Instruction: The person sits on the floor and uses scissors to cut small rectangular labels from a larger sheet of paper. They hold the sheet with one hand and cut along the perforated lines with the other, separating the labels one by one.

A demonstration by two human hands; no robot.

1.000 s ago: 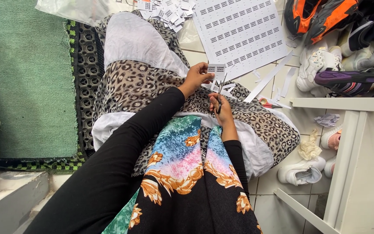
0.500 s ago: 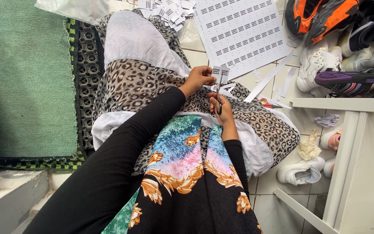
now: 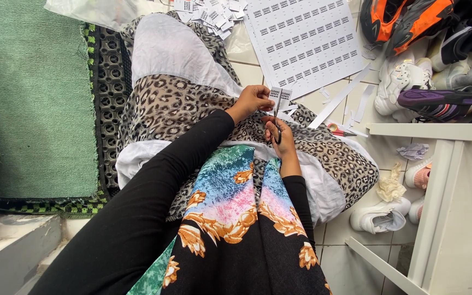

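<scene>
My left hand [image 3: 251, 100] pinches a small paper label strip [image 3: 280, 95] above my lap. My right hand [image 3: 279, 136] holds scissors [image 3: 277, 117], blades at the strip. A printed label sheet [image 3: 304, 41] lies on the tiled floor [image 3: 356, 218] beyond.

One printed label sheet [image 3: 304, 41] at twelve o'clock, one pair of scissors [image 3: 277, 117], two orange shoes [image 3: 405, 19] at two o'clock.

Tiled floor [image 3: 350, 229], white. Green mat [image 3: 34, 98] at left edge. Printed label sheet [image 3: 307, 38] at far edge, cut labels [image 3: 214, 11] beside it, paper strips [image 3: 340, 98] just below. Shoes [image 3: 427, 82] piled at far right corner; white sneaker [image 3: 381, 216] near the white rack [image 3: 438, 180].
</scene>
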